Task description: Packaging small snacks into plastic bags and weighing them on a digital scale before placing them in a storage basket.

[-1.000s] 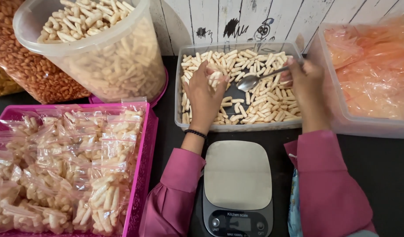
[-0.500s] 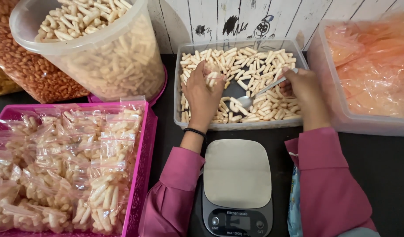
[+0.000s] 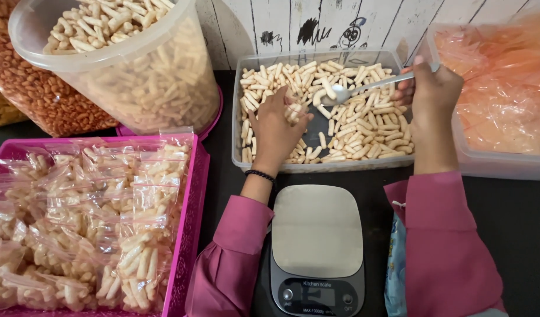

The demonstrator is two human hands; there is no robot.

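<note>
A clear rectangular tray (image 3: 238, 158) at the table's back holds many pale stick snacks (image 3: 364, 126). My left hand (image 3: 274, 132) reaches into its left half and is closed on a small clear bag partly filled with snacks, the bag mostly hidden by my fingers. My right hand (image 3: 431, 97) is raised over the tray's right end and grips a metal spoon (image 3: 346, 93). The spoon's bowl carries a snack and hovers above the tray's middle, just right of my left hand.
A grey kitchen scale (image 3: 317, 246) sits in front of the tray. A pink basket (image 3: 191, 217) of filled snack bags stands at left. A clear tub of stick snacks (image 3: 135, 64) stands behind the basket, beside a bag of reddish snacks (image 3: 35, 88). A bin of orange plastic bags (image 3: 493, 167) sits right.
My right hand lifted the spoon out of the snacks, up and to the right. My left hand stayed in the tray's left half, shifting slightly.
</note>
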